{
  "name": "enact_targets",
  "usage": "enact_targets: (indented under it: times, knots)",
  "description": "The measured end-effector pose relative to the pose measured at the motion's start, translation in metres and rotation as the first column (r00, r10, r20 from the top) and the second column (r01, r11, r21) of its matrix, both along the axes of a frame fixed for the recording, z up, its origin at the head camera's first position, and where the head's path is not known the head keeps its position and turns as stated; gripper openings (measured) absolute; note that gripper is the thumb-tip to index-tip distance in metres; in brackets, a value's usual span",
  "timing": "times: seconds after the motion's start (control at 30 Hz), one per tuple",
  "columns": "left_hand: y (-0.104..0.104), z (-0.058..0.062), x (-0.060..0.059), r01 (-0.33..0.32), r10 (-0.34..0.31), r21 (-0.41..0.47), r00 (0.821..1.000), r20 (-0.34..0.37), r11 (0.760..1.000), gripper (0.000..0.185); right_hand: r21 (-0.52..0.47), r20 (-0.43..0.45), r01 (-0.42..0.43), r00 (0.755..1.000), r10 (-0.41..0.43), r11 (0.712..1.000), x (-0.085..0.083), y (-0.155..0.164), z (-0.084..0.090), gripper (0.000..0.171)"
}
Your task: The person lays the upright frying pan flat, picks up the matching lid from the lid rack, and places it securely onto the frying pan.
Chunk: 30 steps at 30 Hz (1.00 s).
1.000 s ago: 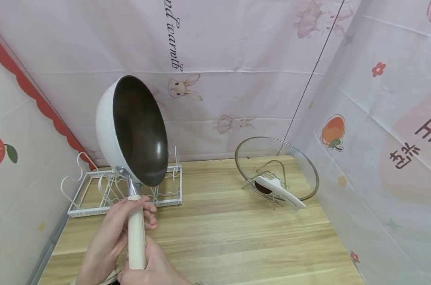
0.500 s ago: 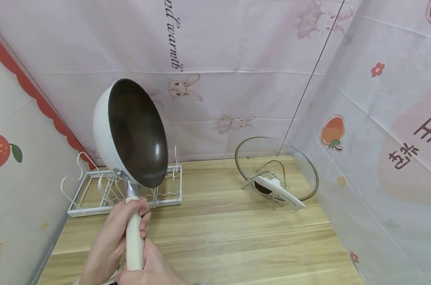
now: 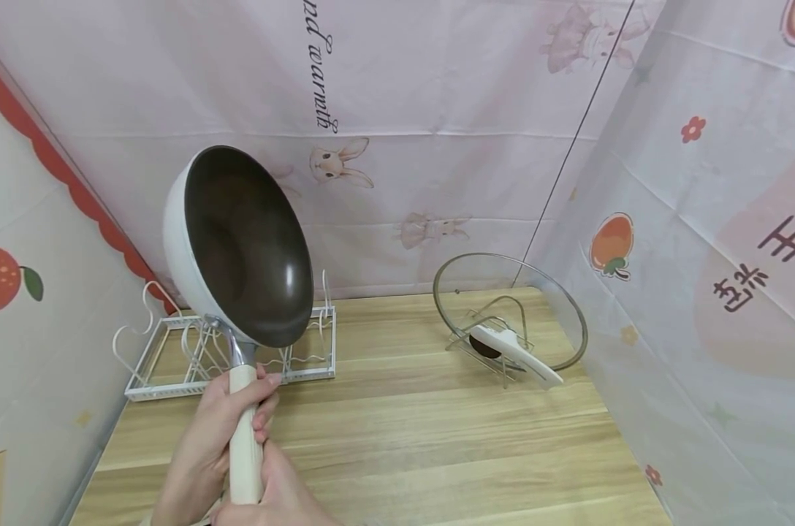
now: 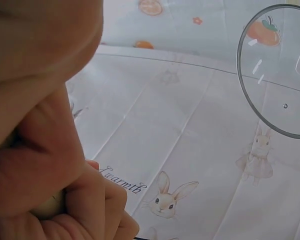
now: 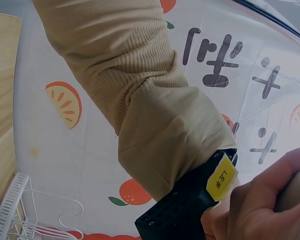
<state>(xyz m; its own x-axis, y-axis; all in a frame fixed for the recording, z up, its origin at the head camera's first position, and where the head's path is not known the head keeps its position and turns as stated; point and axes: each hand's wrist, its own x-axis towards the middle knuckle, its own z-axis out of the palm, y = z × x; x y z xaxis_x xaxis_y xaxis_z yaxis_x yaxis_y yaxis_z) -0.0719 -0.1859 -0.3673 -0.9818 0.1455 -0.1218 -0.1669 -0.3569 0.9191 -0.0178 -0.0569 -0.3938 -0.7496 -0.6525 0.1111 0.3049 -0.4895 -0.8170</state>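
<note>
A white pan [image 3: 240,248] with a dark inside is held up on edge above the table, its opening turned toward me. Both hands grip its cream handle [image 3: 245,438]. My left hand [image 3: 261,403] wraps the upper part, just below the metal neck. Lower down, my right hand [image 3: 275,489] holds the handle's end at the bottom edge of the head view. The left wrist view shows curled fingers [image 4: 97,200] on the handle. In the right wrist view, my right hand [image 5: 260,207] grips the handle's end [image 5: 296,190] beside the beige sleeve [image 5: 140,100].
A white wire rack [image 3: 174,361] stands on the wooden table [image 3: 437,438] behind the pan, at the left. A glass lid [image 3: 509,310] with a white handle leans in a metal stand at the back right. Patterned cloth walls enclose three sides.
The pan has swung a little to the left and down. My left hand's fingers have closed more tightly round the handle. The lid and rack have not moved.
</note>
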Motion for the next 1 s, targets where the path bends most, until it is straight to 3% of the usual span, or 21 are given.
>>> enact_targets:
  times: [0.33,0.53,0.73,1.0]
  knots:
    - [0.0025,-0.0016,0.0008,-0.006,0.007,0.028,1.0,-0.014,1.0,0.019,0.035,-0.056,0.044,0.998,-0.042,0.998,-0.0016,-0.0016,-0.0023,0.056]
    - [0.0038,-0.0027,0.001,-0.02,0.02,0.048,1.0,-0.012,0.999,0.021,0.056,-0.036,0.049,0.998,-0.047,0.997,-0.0009,-0.001,-0.0011,0.058]
    - [0.0052,-0.0037,0.0018,-0.045,0.045,0.011,0.999,-0.011,0.999,0.021,0.081,0.01,0.049,0.999,-0.05,0.996,0.0019,0.0005,0.0013,0.055]
    - [0.0042,-0.0042,0.002,-0.034,0.034,0.014,0.999,-0.003,0.999,0.02,0.028,0.014,0.023,1.0,-0.023,0.999,0.0008,0.0007,0.003,0.058]
